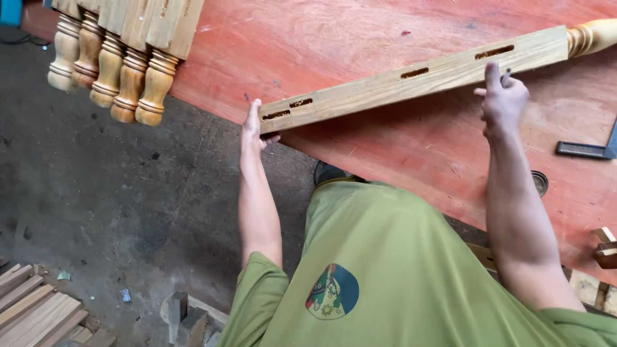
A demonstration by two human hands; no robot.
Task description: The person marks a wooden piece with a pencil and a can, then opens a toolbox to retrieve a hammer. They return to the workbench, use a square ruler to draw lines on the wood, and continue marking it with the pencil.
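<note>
A long pale wooden post (411, 76) with several mortise slots and a turned end (591, 37) lies slanted across a red-orange workbench top (360, 38). My left hand (254, 125) grips its square end at the bench's edge. My right hand (502, 96) presses on the post's near side close to the turned end, and a small dark pencil-like item sticks up between its fingers. I wear a green shirt.
Several more turned wooden posts (112, 67) overhang the bench's upper-left corner. A dark metal square (588, 149) lies at the right. Small wood blocks (604, 247) sit at the bench's right edge. Wood offcuts (38, 315) lie on the grey concrete floor (96, 193).
</note>
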